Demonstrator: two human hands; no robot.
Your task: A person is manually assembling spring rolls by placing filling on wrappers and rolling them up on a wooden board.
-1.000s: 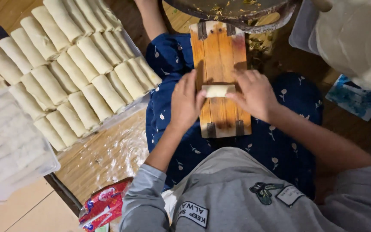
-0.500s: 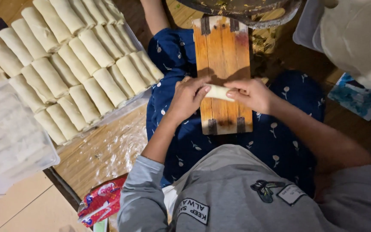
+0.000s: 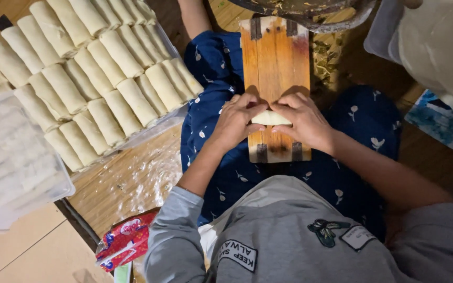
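Centre of frame: left hand (image 3: 235, 123) and right hand (image 3: 305, 121) each with grip pinched on one end of a pale dough roll (image 3: 269, 118) — likely to keep the wrapper tight. Roll smooth, cylindrical, lying crosswise on wooden board (image 3: 276, 68) across lap. Finished rolls (image 3: 87, 68) packed in rows, upper left.

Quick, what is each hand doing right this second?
Left hand: closed on one end of the pale rolled pastry wrapper.
Right hand: closed on its other end, over the brown wooden board.
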